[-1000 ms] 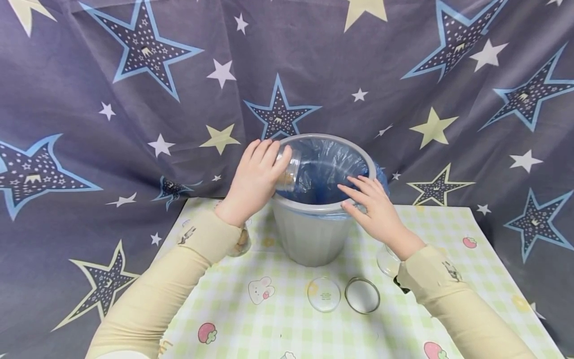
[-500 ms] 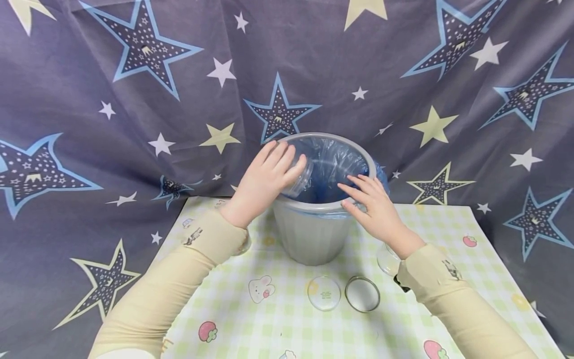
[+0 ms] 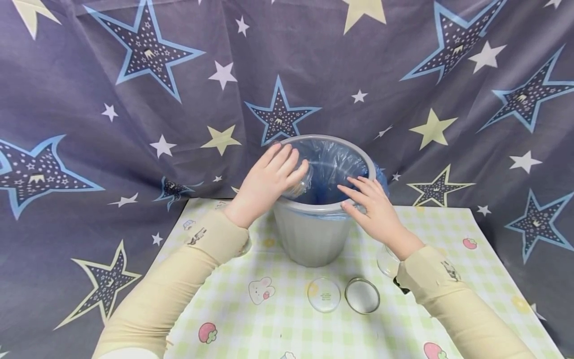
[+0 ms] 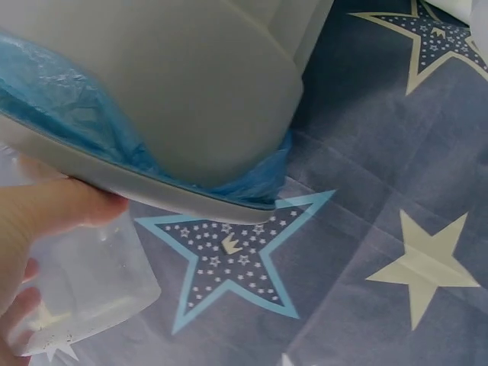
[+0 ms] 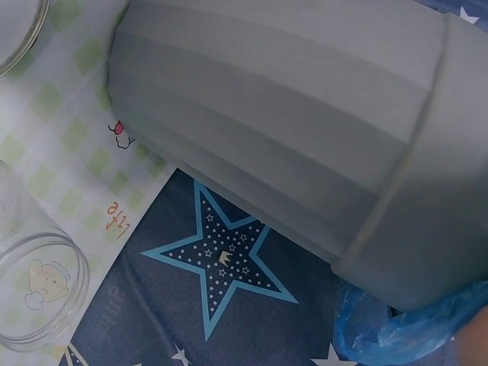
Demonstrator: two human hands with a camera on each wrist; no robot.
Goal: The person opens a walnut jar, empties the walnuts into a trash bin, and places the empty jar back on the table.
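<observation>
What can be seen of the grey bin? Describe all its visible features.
The grey bin, apparently plastic, has broadly ribbed sides narrowing toward its base and a thick, round rim. A blue bag lines it, folding over the rim. It stands upright on the checked tablecloth. The right hand rests on the rim's right side; the left hand holds a clear jar at the left side.

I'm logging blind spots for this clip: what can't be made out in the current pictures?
Bottom of the bin: head view, hidden by its near wall.
Much of the held jar: head view, behind the left hand.
Object by the left sleeve: head view, mostly behind that sleeve.
Print on the clear disc: head view, too small.
Open jar: right wrist view, cut by left edge.
</observation>
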